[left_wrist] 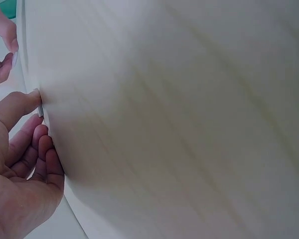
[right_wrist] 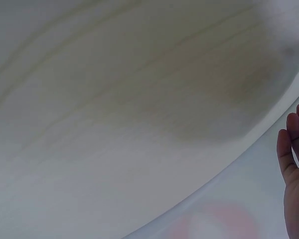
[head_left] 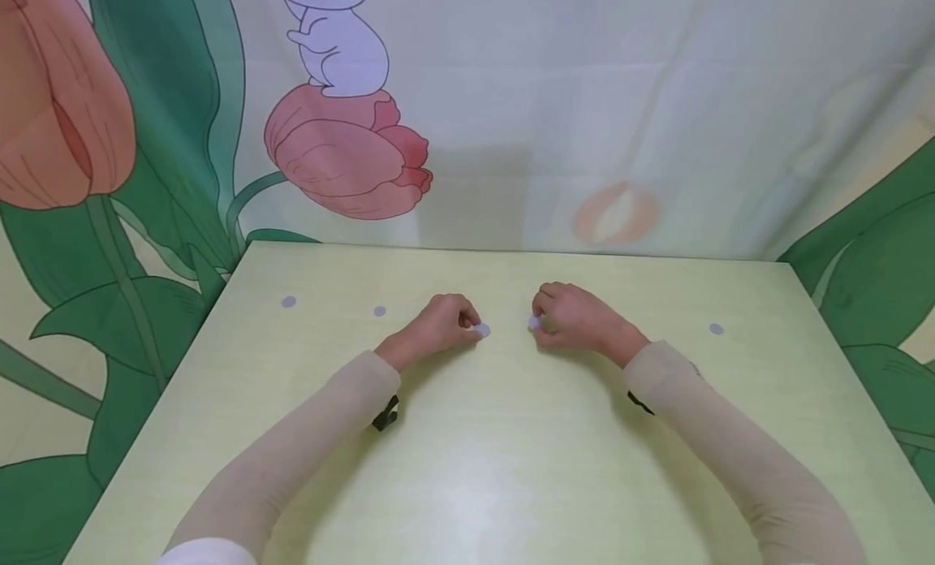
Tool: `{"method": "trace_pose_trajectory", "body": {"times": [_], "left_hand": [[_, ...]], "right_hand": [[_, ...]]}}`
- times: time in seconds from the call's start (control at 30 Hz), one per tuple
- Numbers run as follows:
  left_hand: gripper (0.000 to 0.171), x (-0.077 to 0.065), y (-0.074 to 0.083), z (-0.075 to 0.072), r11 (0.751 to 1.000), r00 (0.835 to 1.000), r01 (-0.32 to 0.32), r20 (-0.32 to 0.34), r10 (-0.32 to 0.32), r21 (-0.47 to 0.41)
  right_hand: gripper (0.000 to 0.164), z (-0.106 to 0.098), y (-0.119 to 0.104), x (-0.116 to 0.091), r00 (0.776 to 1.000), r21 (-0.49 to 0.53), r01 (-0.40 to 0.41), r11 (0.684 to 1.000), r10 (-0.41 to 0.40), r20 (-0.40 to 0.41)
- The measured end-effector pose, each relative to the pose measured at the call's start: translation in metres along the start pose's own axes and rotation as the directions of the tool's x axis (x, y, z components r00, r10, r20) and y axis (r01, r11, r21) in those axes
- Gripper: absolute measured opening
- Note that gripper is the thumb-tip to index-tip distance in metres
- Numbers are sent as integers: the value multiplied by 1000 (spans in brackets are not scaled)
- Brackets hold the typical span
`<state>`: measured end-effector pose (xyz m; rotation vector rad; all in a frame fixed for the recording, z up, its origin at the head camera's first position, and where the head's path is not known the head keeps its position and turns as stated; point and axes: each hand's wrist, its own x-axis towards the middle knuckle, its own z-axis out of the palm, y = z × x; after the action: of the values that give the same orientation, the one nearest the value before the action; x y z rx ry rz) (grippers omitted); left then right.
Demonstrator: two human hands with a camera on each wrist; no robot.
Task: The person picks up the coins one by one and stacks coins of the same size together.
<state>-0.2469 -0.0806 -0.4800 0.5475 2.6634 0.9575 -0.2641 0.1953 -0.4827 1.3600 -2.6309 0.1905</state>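
Note:
In the head view, the left hand (head_left: 444, 321) is over the far middle of the table, with a small pale lilac disc (head_left: 482, 329) between thumb and finger. That disc shows edge-on in the left wrist view, pinched at the fingertips and touching or close to the tabletop. Facing it, the right hand (head_left: 577, 317) pinches a second pale disc (head_left: 534, 323). The left wrist view shows this disc tilted up, apart from the table. Only some fingers of the right hand (right_wrist: 296, 164) show at the edge of the right wrist view; its pinch is mostly out of frame.
More flat lilac discs lie on the pale yellow table (head_left: 467, 443): one far left (head_left: 288, 302), another disc (head_left: 379, 311) beside the left forearm, and a disc (head_left: 716, 329) on the right. Behind the table's back edge hangs a printed curtain (head_left: 584, 102) with tulips and a rabbit.

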Motion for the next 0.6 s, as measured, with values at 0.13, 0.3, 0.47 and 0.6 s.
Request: {"method": "trace_pose_trajectory", "body": {"times": [0.13,0.3,0.47,0.6], "left_hand": [[18,1,1,0,1000,1000,0,1,0,6],[17,-1,2,-1,1000,1000,-2,-7,2,4],[17,0,2,-1,1000,1000,-15,-8,15,14],[17,-1,2,-1,1000,1000,-22,-9,22,16]], "right_hand": [[20,-3,-4,4,1000,26,-7,1000,7,17],[20,-2,-8,8,999,28,-25,999,24,42],[20,1,-9,11,997,14,-34,999,33,74],[20,1,-10,14,997,28,-26,999,24,67]]}}
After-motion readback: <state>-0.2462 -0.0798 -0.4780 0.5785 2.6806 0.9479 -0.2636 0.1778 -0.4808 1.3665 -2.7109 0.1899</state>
